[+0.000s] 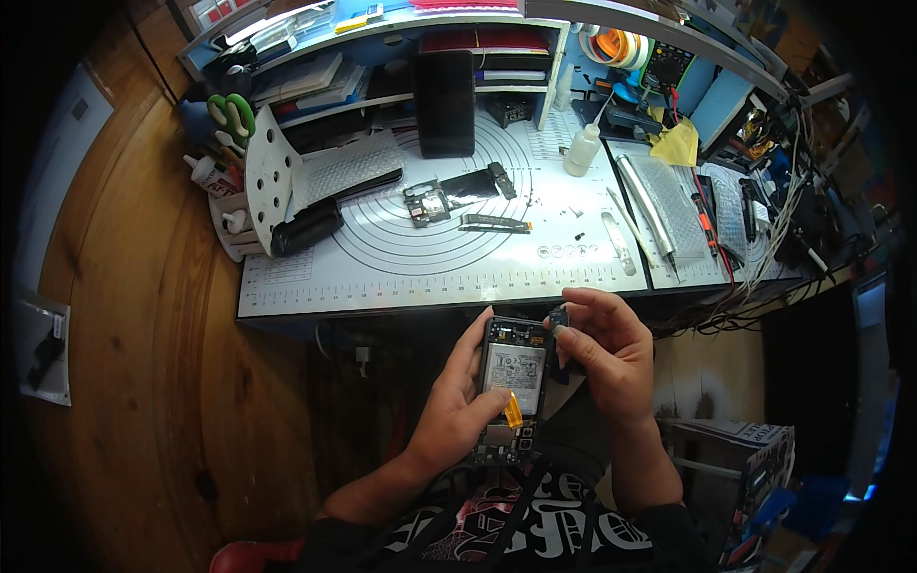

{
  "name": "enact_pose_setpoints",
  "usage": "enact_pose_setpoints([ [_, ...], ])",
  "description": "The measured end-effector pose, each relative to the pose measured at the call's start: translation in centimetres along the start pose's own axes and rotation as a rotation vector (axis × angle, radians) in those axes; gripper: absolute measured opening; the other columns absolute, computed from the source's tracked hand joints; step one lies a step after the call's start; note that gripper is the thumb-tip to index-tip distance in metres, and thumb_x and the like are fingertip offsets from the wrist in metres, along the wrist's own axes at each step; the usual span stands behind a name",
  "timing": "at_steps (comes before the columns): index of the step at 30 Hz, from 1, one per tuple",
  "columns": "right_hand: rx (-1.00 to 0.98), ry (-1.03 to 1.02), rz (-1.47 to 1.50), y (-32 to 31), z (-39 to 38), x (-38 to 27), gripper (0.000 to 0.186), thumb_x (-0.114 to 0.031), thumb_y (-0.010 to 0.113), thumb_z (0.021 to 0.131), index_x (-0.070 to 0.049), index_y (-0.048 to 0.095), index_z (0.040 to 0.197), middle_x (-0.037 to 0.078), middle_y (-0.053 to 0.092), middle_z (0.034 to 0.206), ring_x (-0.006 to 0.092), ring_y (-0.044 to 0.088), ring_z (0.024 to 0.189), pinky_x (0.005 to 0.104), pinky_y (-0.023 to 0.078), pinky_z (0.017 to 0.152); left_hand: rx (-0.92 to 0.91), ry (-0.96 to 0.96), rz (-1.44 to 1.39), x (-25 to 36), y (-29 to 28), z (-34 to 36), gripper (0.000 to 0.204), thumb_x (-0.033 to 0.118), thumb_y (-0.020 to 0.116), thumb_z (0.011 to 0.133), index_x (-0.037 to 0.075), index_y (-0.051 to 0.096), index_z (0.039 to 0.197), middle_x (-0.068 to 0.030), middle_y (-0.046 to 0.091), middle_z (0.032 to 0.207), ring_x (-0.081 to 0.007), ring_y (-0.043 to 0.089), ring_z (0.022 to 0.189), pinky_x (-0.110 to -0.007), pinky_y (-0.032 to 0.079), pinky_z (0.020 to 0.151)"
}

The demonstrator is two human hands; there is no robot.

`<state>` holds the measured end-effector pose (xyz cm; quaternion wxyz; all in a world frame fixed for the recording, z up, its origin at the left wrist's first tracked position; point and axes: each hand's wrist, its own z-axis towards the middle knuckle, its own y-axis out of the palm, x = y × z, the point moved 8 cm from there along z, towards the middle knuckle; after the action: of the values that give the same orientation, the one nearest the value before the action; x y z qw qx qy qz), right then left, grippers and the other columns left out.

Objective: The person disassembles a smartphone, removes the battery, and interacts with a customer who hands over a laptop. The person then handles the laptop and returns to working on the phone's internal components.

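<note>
An opened smartphone (517, 368) lies in my left hand (462, 399), above my lap and just off the desk's front edge. Its back is off, so the silver battery, the circuit board and the camera modules show. My left thumb presses across it beside an orange flex cable (514, 410). Between the thumb and fingers of my right hand (608, 351) is a small dark phone part (558, 317), held by the phone's upper right corner. Its exact kind is too small to tell.
On the white measuring mat (363, 272) lie loose phone parts (427, 203) and a dark strip (495, 223). A black phone-like slab (445, 105) stands behind them. To the right are a dropper bottle (582, 151), a red-black screwdriver (704, 224) and cables. A perforated white holder (270, 172) stands left.
</note>
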<state>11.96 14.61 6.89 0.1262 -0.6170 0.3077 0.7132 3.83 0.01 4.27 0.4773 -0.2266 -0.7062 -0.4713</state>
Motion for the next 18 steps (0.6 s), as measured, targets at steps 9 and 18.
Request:
enact_pose_setpoints([
  [9, -0.206, -0.2, -0.505, 2.2, -0.5, -1.9, 0.022, 0.006, 0.069, 0.087, 0.0, 0.071, 0.108, 0.009, 0.072, 0.1, 0.0163, 0.071, 0.092, 0.0271, 0.056, 0.078, -0.013, -0.01, 0.004, -0.3, -0.1, -0.3, 0.081, -0.007, 0.05, 0.089, -0.001, 0.009, 0.158, -0.0218, 0.04, 0.15, -0.0236, 0.044, 0.137, -0.036, 0.036, 0.113],
  [18, -0.234, -0.47, -0.766, 3.8, -1.3, -3.1, 0.024, 0.004, 0.076, 0.078, -0.002, 0.072, 0.101, 0.011, 0.071, 0.097, 0.0234, 0.07, 0.084, 0.0317, 0.057, 0.071, 0.038, -0.018, -0.01, 0.0, 0.0, -0.4, 0.082, -0.005, 0.051, 0.085, 0.001, 0.014, 0.159, -0.0199, 0.048, 0.142, -0.0222, 0.049, 0.131, -0.035, 0.039, 0.11],
])
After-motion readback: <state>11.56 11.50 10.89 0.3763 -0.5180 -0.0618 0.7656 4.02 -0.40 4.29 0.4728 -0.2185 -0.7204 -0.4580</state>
